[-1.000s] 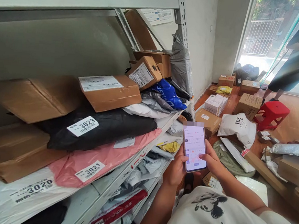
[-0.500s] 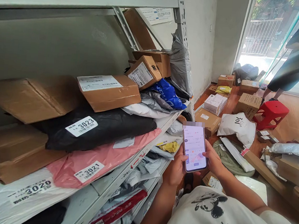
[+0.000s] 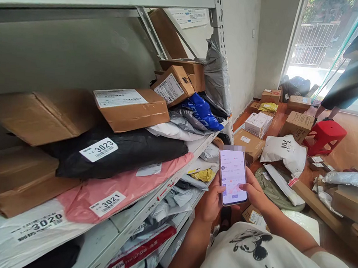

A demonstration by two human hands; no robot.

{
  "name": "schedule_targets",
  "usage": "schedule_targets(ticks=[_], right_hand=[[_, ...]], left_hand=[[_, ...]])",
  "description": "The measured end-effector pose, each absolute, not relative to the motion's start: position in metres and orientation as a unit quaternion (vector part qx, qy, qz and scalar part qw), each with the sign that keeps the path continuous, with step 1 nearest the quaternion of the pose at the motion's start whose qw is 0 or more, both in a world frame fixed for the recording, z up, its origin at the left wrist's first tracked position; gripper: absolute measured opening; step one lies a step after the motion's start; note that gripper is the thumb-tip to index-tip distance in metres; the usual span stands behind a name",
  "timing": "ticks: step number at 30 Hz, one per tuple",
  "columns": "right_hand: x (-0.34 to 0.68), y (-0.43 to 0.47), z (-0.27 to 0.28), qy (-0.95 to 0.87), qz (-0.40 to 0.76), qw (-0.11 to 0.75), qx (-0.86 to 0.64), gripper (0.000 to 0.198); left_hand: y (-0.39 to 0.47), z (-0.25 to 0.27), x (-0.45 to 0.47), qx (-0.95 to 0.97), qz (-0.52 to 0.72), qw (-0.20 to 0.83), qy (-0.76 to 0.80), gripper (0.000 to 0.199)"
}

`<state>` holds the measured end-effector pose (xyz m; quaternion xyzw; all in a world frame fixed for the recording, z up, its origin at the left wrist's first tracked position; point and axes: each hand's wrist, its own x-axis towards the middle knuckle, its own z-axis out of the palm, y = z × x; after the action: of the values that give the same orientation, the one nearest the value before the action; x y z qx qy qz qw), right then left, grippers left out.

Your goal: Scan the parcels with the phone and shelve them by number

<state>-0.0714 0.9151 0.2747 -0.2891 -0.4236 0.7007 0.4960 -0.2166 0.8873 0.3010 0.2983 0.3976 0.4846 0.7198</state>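
A smartphone [image 3: 233, 171] with a lit, pale purple screen is held upright in front of my body. My left hand [image 3: 212, 200] wraps round its left edge, the thumb resting at the lower left of the screen. From the other side my right hand [image 3: 254, 188] grips it, its thumb over the right part of the screen. To the left on the shelf lie a black bag [image 3: 127, 154] labelled 3023, a pink bag [image 3: 84, 196] labelled 3021 and a white bag [image 3: 3, 236] labelled 3020. Cardboard boxes [image 3: 137, 112] rest on top of the bags.
A metal shelf [image 3: 101, 249] runs along the left, with more bags [image 3: 161, 207] on its lower level. Parcels, including a white bag [image 3: 284, 154], cover the floor to the right near a red stool [image 3: 326, 137]. A person [image 3: 353, 77] stands by the glass door.
My right thumb has shifted slightly left over the screen. Both hands still hold the smartphone in the same place, and the view has moved very little.
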Motion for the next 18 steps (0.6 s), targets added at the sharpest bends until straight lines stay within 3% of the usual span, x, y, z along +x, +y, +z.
schedule_targets(ticks=[8, 18], right_hand=[[-0.0696, 0.9155, 0.2774, -0.412, 0.711, 0.491, -0.288, 0.053], [-0.0679, 0.9163, 0.2807, -0.407, 0.701, 0.505, -0.297, 0.051]], left_hand=[[0.8889, 0.2988, -0.2145, 0.296, 0.494, 0.715, 0.396, 0.08], [0.8886, 0.3036, -0.2138, 0.292, 0.492, 0.736, 0.361, 0.094]])
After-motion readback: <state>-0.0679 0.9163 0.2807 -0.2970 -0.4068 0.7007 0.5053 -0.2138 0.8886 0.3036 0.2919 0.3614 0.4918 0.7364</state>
